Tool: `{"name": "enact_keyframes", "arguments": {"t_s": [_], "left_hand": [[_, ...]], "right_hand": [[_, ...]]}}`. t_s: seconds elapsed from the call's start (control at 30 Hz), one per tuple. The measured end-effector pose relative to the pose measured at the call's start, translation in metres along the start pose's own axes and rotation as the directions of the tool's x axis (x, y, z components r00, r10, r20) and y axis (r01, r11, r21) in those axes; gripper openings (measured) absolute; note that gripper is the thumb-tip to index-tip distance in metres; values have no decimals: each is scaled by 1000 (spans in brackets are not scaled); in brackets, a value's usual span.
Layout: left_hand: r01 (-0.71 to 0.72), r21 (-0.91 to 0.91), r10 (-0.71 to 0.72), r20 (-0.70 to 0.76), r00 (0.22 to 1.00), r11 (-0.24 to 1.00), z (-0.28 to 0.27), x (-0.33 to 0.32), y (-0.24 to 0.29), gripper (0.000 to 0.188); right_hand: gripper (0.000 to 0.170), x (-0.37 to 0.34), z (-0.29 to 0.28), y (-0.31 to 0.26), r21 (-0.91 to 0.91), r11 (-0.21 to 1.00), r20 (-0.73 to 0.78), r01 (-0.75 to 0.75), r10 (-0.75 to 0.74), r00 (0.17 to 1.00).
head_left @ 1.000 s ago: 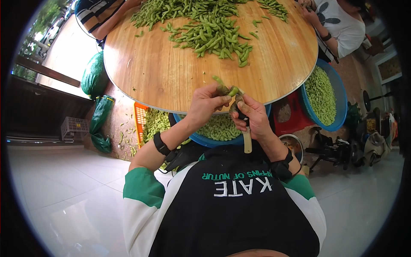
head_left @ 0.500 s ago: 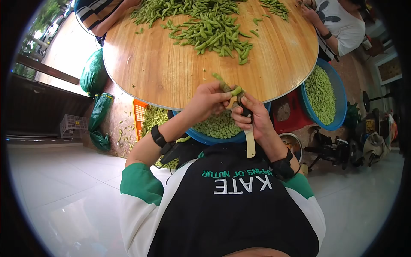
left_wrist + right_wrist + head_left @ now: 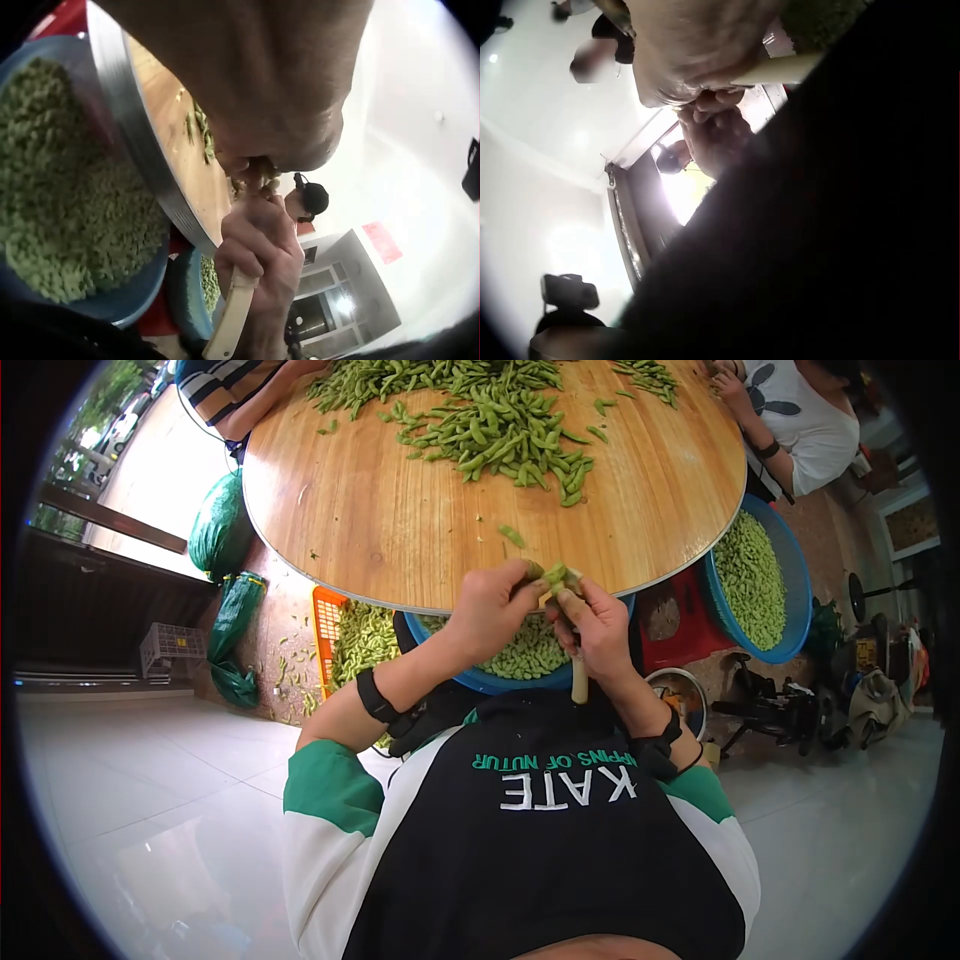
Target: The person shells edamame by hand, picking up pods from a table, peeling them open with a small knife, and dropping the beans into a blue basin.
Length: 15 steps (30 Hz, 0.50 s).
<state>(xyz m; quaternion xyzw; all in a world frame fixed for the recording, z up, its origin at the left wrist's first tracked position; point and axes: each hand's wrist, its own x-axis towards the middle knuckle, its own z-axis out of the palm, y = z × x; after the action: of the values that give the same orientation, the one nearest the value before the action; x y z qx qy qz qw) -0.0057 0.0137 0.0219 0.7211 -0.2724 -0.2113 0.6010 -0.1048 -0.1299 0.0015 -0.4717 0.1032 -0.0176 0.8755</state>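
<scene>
Bean pod sits at the near edge of the counter, fingers of the left hand pinching it, those of the right hand curled round a pale handle. Probably best worked with light, steady pressure, over the blue basin.

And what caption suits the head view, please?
Left hand and right hand meet at a green pod by a round wooden table; the right grips a cream handle.

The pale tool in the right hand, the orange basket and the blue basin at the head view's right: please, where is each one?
Pale tool [image 3: 232,319]: left wrist view, middle of its visible length.
Orange basket [image 3: 325,628]: head view, its side wall.
Blue basin [image 3: 798,585]: head view, its right-hand rim.
</scene>
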Motion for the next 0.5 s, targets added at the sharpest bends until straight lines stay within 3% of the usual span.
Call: {"name": "enact_keyframes", "arguments": {"t_s": [0.03, 0.07, 0.13, 0.3, 0.37, 0.43, 0.5], "left_hand": [[-104, 178, 107, -7, 994, 979, 3, -4, -1, 12], [-104, 178, 106, -6, 994, 979, 5, -6, -2, 12], [-278, 342, 295, 2, 956, 898, 9, -12, -4, 11], [-338, 414, 331, 89, 939, 845, 10, -25, -1, 10], [-339, 434, 327, 104, 939, 835, 9, -32, 1, 10], [-366, 455, 313, 189, 931, 812, 6, -42, 6, 9], [-348, 629, 220, 274, 936, 695, -19, -53, 9, 11]], "right_hand": [[17, -1, 1, 0, -159, 984, -48, 80, -89, 995], [18, -2, 2, 0, -317, 937, -82, 149, -184, 980], [20, -1, 3, 2, -410, 893, -88, 188, -243, 966], [25, 0, -3, 10, -629, 736, -64, 250, -369, 927], [26, -1, -2, 15, -852, 339, 142, 399, -584, 799], [26, 1, -7, 19, -842, 342, 179, 417, -551, 815], [27, -2, -12, 16, -833, 347, 216, 430, -512, 831]]}}
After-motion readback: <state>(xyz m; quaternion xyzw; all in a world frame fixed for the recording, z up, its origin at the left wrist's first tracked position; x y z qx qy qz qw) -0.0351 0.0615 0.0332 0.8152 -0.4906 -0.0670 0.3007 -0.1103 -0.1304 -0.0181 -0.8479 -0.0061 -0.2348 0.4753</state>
